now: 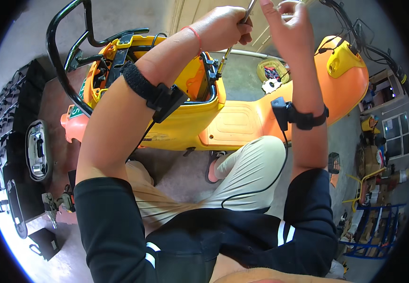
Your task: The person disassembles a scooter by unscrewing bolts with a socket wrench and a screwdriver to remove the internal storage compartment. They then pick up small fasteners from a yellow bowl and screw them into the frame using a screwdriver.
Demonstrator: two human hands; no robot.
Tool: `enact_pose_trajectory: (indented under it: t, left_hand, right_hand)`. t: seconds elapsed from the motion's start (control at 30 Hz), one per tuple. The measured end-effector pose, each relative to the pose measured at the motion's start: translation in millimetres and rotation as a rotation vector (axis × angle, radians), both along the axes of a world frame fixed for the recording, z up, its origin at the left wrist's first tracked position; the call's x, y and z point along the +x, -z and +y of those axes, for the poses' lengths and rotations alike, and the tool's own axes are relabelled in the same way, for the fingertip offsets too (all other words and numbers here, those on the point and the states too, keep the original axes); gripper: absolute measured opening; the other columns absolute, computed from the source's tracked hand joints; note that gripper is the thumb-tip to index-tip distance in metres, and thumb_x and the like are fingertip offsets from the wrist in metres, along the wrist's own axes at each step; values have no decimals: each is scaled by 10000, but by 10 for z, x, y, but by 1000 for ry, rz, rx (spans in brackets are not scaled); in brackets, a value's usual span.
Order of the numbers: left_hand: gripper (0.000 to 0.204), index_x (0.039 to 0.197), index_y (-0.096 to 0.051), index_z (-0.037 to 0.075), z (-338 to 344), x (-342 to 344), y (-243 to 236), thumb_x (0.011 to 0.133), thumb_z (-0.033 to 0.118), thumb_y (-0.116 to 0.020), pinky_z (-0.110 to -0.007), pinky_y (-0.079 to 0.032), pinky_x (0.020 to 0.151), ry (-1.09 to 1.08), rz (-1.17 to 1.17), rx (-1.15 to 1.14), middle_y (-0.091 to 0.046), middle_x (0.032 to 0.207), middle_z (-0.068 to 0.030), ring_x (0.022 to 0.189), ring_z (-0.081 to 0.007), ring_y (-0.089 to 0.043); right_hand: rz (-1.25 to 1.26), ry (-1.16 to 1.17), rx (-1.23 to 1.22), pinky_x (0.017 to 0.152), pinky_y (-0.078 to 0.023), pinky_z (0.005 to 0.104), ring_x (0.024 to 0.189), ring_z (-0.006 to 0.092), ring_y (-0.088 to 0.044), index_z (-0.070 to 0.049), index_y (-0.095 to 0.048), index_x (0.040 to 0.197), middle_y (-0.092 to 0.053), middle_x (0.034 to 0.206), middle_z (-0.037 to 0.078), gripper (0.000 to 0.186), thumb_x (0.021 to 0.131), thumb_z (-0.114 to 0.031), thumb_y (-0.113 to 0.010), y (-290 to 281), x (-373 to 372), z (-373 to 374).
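Observation:
My left hand (223, 26) is raised near the top of the view and is closed around the shaft of a long screwdriver (232, 45), whose tip points down toward the black frame edge of a yellow and orange scooter body (235, 122). My right hand (287, 19) is up beside it, blurred, with its fingers touching the screwdriver's upper end. A red band circles my left wrist, and black straps with small boxes sit on both forearms.
A black rear rack (60, 52) juts from the scooter's left end. Black tyres (11, 108) and a panel lie at the left, with a power drill (55, 205) on the floor. Cables (355, 33) hang at the upper right. Shelves and clutter fill the right side.

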State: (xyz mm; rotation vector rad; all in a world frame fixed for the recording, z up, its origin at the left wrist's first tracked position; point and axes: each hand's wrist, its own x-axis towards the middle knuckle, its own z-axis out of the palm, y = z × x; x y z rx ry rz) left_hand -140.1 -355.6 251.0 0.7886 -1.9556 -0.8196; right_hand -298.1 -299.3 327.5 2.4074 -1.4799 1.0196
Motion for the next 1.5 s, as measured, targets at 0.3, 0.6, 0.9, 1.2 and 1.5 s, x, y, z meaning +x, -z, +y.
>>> enact_pose_trajectory:
  t: [0.3, 0.6, 0.9, 1.2, 1.5]
  left_hand:
    - [160, 1002, -609, -14, 153, 28, -50, 986, 133, -546, -307, -523, 832, 78, -42, 5, -707, 885, -92, 867, -161, -681]
    - [178, 1049, -600, -26, 44, 13, 5, 1001, 114, -501, -302, -526, 854, 37, -52, 29, -715, 931, -114, 917, -183, -697]
    - [225, 1057, -594, -33, -33, -39, 148, 1019, 152, -471, -315, -540, 849, 4, -53, -6, -712, 945, -128, 890, -209, -694]
    - [179, 976, -651, 1, 20, 107, 122, 976, 131, -528, -296, -543, 777, -59, -164, 0, -719, 926, -109, 848, -189, -690]
    - [182, 1089, -584, -31, -25, 126, 51, 1012, 88, -471, -312, -521, 883, 201, -117, 69, -701, 1001, -112, 955, -182, -676]
  right_hand:
    - [-485, -791, -431, 988, -397, 409, 1096, 250, -566, 5, -599, 902, -632, 973, 137, 412, 1006, -383, -509, -267, 217, -918]
    - [-539, -397, -353, 738, -470, 399, 738, 260, -623, -13, -570, 652, -618, 670, 108, 475, 991, -339, -501, -274, 387, -975]
    - [428, 577, -574, 685, -551, 419, 753, 316, -715, -62, -749, 802, -714, 793, 171, 275, 882, -242, -557, -316, 566, -337]
    - [635, 311, -937, 744, -498, 416, 836, 257, -665, -81, -678, 942, -701, 878, 92, 236, 834, -286, -631, -192, 533, -250]
    - [-230, -58, -175, 948, -441, 361, 1071, 230, -592, 4, -638, 1003, -646, 1089, 108, 323, 919, -308, -658, 149, -20, -226]
